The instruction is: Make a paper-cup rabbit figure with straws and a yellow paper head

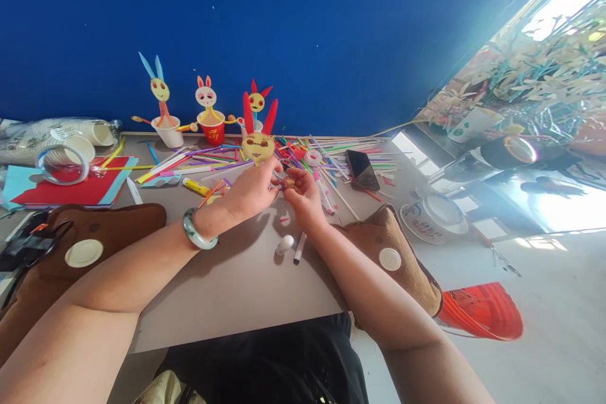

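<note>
My left hand (258, 188), with a jade-like bangle (199, 230) on the wrist, is closed in a pinch. Against it, fingertips nearly meeting, my right hand (305, 197) pinches a small yellowish-brown piece (288, 183). Fingers hide most of what lies between the hands. Just beyond my left hand rises a rabbit figure's yellow face (258, 148) with red ears; its lower part is hidden, so I cannot tell whether it is held. Nearer me on the table are a white glue bottle or cap (285, 245) and a white marker with a black end (300, 248).
Rabbit figures in paper cups, one white (168, 132) and one red (211, 129), stand by the blue wall. Coloured sticks (222, 158), a yellow marker (196, 187) and a phone (362, 170) lie around. Brown cushions (369, 237) flank the table; a red bin (483, 312) stands right.
</note>
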The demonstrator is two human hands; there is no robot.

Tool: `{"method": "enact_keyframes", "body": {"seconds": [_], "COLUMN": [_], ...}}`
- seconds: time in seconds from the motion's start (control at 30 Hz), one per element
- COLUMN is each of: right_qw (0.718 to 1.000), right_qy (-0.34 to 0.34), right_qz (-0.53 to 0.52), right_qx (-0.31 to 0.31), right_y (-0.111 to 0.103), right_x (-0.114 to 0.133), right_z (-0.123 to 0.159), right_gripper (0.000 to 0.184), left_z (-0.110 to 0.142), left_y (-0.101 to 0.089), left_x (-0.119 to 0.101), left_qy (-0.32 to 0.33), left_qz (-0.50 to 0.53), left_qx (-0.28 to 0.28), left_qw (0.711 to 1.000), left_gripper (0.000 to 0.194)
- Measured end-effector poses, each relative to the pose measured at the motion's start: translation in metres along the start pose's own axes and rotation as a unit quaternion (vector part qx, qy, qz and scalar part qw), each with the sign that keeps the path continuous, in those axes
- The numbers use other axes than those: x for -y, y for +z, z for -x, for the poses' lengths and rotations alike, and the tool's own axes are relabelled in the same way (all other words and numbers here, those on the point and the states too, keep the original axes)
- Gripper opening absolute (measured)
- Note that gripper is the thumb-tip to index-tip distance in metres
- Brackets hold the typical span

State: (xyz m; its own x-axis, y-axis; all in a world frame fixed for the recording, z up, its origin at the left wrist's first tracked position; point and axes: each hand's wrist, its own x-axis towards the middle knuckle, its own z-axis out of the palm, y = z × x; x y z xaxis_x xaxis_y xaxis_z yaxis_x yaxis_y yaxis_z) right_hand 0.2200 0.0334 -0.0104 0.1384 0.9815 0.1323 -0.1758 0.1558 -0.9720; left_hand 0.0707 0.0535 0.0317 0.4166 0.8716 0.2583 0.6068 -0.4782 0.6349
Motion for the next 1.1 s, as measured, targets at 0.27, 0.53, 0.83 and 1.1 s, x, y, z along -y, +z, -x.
{"method": "enact_keyframes", "body": {"seconds": [0.27, 0.53, 0.83, 1.1], "right_qw": [1.0, 0.996, 0.955, 0.97], "right_qy": [0.014, 0.008, -0.193, -0.228], "right_qz": [-0.008, -0.031, -0.064, 0.024], "right_qx": [-0.014, -0.077, -0.218, -0.079], "right_y": [-0.001, -0.002, -0.006, -0.011], "right_x": [0.002, 0.005, 0.059, 0.12], "right_z": [-0.002, -0.005, -0.008, 0.042], "right_gripper": [0.036, 0.026, 0.017, 0.015], "left_z": [0.004, 0.016, 0.025, 0.041], "left_y": [-0.006, -0.033, -0.103, -0.131], "left_x": [-0.009, -0.033, -0.093, -0.099], "left_qy": [0.002, 0.034, 0.116, -0.018], "left_qz": [-0.015, -0.065, 0.058, 0.281], "left_qx": [0.011, -0.002, -0.103, -0.03], "left_qw": [1.0, 0.997, 0.986, 0.959], "left_gripper": [0.033, 0.018, 0.012, 0.018]}}
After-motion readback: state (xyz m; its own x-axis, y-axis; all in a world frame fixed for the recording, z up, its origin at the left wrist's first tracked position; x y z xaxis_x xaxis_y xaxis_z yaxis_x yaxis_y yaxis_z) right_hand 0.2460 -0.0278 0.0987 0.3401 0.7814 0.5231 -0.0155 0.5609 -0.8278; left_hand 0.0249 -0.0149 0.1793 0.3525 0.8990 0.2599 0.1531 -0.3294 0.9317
